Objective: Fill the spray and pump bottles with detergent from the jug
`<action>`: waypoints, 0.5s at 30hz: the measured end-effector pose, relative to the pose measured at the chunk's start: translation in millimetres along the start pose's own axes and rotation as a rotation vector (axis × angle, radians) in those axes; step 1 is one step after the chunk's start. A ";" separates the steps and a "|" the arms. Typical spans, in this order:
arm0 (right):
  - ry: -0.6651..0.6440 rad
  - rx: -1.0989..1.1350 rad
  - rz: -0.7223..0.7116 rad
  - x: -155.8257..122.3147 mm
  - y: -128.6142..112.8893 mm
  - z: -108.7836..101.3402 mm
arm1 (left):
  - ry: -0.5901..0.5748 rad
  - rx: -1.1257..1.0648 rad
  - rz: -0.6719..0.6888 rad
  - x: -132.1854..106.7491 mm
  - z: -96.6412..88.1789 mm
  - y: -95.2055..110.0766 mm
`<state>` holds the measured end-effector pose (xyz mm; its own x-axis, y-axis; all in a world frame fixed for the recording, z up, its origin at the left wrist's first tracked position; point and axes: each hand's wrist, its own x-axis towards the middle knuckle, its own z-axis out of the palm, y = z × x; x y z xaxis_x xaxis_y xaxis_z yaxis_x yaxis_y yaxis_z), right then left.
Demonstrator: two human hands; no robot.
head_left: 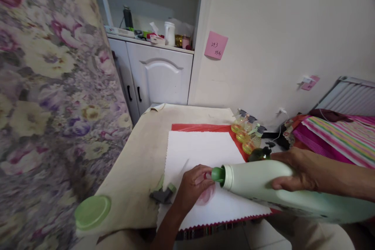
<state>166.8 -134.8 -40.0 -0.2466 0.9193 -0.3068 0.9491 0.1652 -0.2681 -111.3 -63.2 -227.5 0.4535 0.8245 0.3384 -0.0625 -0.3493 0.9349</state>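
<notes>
My left hand (193, 185) is closed round the neck of a small clear pinkish bottle (206, 196), which stands on the white sheet. Tipped nearly level, a large pale green detergent bottle (258, 181) lies under the grip of my right hand (295, 170). Its green pouring spout (217, 174) meets the mouth of the small bottle; whether liquid runs cannot be made out. Left of my left hand rests a grey and green spray head (163, 194), with a thin tube (185, 166) showing beyond my hand. A green round cap (93, 211) sits at the table's left front.
Several spray bottles (248, 146) with yellow liquid stand along the right edge. A white sheet (202, 144) covers a red one (193, 127) on the cream-covered table (140, 152). A floral curtain (58, 86) hangs at left; a cabinet (164, 74) stands behind.
</notes>
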 end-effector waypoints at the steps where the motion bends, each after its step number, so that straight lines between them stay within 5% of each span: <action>1: -0.026 0.000 0.008 0.0 -1.3 -1.3 | 0.000 0.000 0.001 0.1 0.2 0.2; 15: -0.035 0.007 -0.005 2.5 4.2 -2.0 | -0.016 0.012 -0.013 -0.7 0.1 1.2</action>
<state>170.6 -131.1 -40.0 -0.2585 0.9053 -0.3370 0.9465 0.1676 -0.2759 -111.6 -64.3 -226.6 0.4686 0.8217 0.3243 -0.0455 -0.3442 0.9378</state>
